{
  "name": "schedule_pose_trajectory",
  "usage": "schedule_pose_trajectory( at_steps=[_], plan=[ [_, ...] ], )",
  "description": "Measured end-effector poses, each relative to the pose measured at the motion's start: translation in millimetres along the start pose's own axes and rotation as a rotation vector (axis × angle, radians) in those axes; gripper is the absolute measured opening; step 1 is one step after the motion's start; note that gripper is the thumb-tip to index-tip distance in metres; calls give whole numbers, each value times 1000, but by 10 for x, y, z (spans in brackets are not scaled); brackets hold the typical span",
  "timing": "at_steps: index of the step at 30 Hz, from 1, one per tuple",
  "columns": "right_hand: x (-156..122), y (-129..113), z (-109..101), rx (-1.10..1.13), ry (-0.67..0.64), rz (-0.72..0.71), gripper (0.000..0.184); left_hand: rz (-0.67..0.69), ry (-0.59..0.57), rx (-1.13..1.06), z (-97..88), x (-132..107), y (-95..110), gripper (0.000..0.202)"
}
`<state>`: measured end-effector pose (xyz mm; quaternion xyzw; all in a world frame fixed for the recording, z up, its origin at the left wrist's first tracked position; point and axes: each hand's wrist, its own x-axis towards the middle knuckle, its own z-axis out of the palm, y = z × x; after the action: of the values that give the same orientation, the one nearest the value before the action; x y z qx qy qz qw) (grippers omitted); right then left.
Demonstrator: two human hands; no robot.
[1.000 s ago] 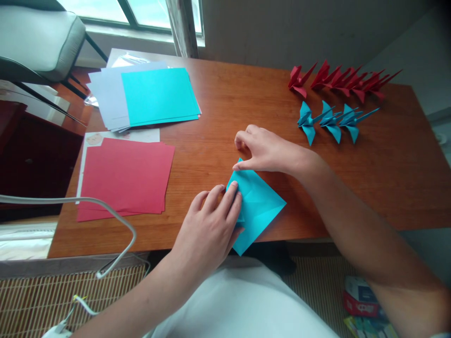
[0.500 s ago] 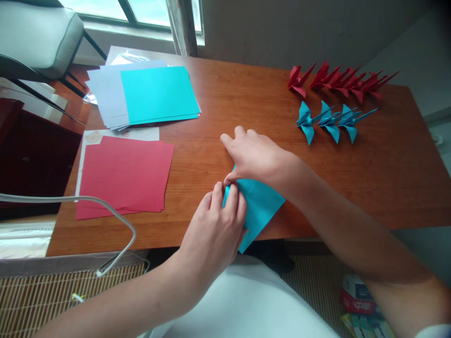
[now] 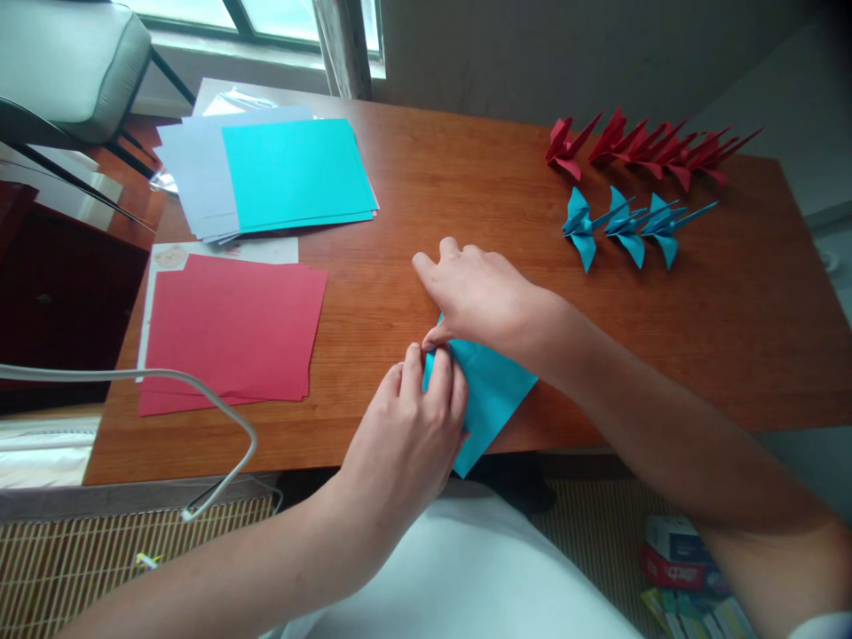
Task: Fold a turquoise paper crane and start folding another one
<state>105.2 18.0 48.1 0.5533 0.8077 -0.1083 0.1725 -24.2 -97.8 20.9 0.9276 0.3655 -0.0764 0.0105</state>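
Observation:
A folded piece of blue paper lies at the table's front edge, one pointed corner jutting past it. My left hand grips its left side, fingers bent over the folded edge. From the right, my right hand reaches across the top of the paper. Its thumb presses the edge beside my left fingertips, while its other fingers extend over the wood. Both hands cover much of the paper's left and upper parts, so the crease under them is hidden.
Blue sheets rest over white paper at the back left. Red sheets lie nearer, beside a white cable. Several red paper cranes and three blue paper cranes line the wooden table at the back right.
Both hands keep the same hold on the blue paper, with hardly any movement. The camera view has shifted slightly.

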Motion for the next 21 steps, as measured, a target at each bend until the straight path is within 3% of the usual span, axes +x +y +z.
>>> schedule_pose_trajectory(
  at_steps=[4, 12, 15, 18, 21],
  plan=[
    [93, 210, -2, 58, -2, -62, 63, 6, 27, 20, 16, -4, -2, 56],
    [409, 675, 23, 193, 27, 7, 24, -3, 19, 2, 17, -6, 9, 60],
    [492, 822, 88, 312, 37, -20, 22, -9, 16, -27, 9, -8, -6, 58],
    [480, 895, 242, 499, 119, -76, 20, -35, 45, -113, 8, -13, -51, 53],
    [343, 890, 463, 667, 388, -77, 8, -93, 138, -228, 39, -30, -118, 50]
  ],
)
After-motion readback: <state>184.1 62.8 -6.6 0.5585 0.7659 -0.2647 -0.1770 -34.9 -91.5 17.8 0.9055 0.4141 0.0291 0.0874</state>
